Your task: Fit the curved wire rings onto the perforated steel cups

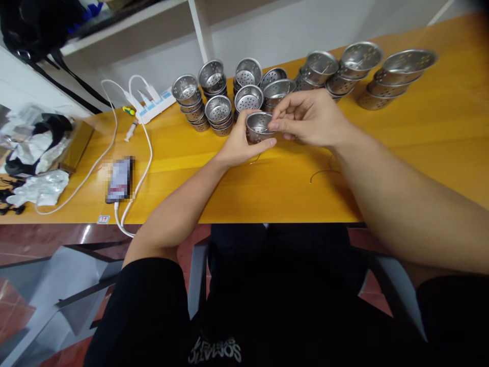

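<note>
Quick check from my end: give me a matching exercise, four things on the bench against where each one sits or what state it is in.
Things:
1. small perforated steel basket
2. loose thin wire loop
3. white power strip
4. dark phone

Places or states:
A. lying on the orange table, under the right forearm
B. plugged into a white cable near the table's front edge
C. at the table's back edge, left of the stacked baskets
D. held by the left hand, with the right hand at its rim

Pairs: 1-D, 2-A, 3-C, 4-B
</note>
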A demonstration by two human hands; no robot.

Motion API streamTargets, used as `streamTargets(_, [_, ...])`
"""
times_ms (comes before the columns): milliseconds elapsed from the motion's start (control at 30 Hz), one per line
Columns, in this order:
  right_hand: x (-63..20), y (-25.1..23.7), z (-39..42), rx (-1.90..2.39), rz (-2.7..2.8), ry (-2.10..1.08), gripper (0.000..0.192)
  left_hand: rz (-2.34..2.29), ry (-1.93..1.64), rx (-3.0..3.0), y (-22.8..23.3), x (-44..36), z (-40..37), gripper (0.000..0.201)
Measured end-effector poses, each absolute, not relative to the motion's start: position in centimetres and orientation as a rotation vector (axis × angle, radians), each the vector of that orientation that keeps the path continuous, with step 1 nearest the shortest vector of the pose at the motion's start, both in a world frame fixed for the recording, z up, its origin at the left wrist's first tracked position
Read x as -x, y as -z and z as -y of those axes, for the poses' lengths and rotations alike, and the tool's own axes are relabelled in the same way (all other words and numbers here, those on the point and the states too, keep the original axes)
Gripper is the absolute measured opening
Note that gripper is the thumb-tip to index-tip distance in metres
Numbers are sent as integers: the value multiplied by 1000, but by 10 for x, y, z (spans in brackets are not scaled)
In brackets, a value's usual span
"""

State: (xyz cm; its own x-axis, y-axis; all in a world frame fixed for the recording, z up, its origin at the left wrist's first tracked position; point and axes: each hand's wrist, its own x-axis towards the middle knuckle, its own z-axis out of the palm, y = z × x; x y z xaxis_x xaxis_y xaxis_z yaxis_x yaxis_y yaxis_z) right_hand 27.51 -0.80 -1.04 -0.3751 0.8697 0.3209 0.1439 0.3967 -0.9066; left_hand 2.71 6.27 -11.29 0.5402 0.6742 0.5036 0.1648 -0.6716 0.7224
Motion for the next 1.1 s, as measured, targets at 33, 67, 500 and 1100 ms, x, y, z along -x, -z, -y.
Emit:
streamTargets(33, [-275,10,8,910,1779,-1045,73,-684,-1051,-2170,113,-28,-63,110])
streamTargets(67, [-275,10,8,931,1778,-1044,71,-686,-1038,-2177,113,-28,-62,109])
streamTargets(500, [-274,11,7,913,1791,-1041,73,-725,-1031,-2200,107,-25,-57,100])
streamTargets(1100, [-275,37,-1,830,2039,-413,10,-709,-1127,-2157,117,-21,-73,119])
